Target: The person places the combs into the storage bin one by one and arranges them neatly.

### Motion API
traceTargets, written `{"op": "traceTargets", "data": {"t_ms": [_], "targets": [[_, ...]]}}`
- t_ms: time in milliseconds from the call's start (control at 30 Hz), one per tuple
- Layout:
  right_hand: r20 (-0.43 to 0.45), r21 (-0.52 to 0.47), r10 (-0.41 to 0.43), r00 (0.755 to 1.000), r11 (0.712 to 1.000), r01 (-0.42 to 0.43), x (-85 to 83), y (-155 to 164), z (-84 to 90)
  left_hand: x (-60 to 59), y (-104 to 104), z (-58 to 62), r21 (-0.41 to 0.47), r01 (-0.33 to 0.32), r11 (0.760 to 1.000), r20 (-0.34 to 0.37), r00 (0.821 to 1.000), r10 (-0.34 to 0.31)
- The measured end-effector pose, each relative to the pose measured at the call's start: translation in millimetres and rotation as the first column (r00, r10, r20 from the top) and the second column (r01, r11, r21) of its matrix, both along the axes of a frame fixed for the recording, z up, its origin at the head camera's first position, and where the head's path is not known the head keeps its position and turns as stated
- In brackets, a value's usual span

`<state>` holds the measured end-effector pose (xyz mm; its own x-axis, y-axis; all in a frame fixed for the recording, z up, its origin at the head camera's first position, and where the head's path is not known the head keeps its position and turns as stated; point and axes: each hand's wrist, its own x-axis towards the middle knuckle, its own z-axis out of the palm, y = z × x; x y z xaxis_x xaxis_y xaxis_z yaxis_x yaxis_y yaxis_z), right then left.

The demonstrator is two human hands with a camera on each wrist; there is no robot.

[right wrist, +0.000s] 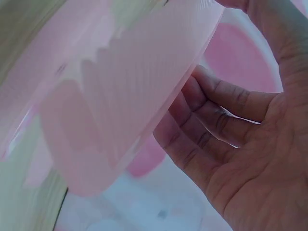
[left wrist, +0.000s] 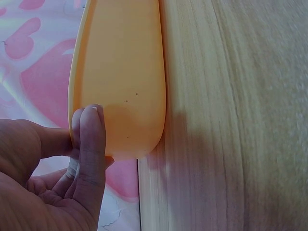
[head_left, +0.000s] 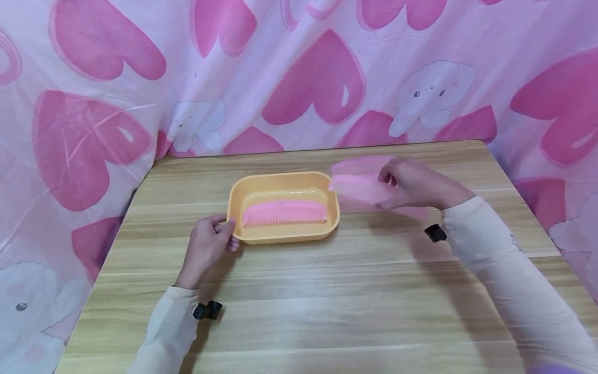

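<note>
One pink comb (head_left: 284,213) already lay inside the orange tray (head_left: 327,183) on the wooden table (head_left: 327,291). The left hand (head_left: 205,248) pinched the tray's left rim, steadying it. Just right of the tray, above its far right corner, the right hand (head_left: 416,184) gripped a blurred pink thing (head_left: 359,188), probably a second comb or a lid; it was not yet in the tray, so that placement seemed left to do.
</note>
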<state>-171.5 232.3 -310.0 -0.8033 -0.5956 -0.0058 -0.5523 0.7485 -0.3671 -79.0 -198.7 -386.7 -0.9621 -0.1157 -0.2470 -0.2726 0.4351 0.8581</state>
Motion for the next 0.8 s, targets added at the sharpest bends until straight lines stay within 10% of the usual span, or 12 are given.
{"op": "traceTargets", "data": {"t_ms": [433, 800], "targets": [[0.033, -0.024, 0.218, 0.975, 0.976, -0.217, -10.9, -91, 5.8, -0.1, 1, 2.0, -0.027, -0.002, 1.0, 0.022, 1.0, 0.002], [0.163, 0.052, 0.235, 0.958, 0.968, -0.246, -24.7, -149, -4.3, -0.3, 0, 0.0, 0.0, 0.0, 1.0, -0.004, 1.0, 0.0]]}}
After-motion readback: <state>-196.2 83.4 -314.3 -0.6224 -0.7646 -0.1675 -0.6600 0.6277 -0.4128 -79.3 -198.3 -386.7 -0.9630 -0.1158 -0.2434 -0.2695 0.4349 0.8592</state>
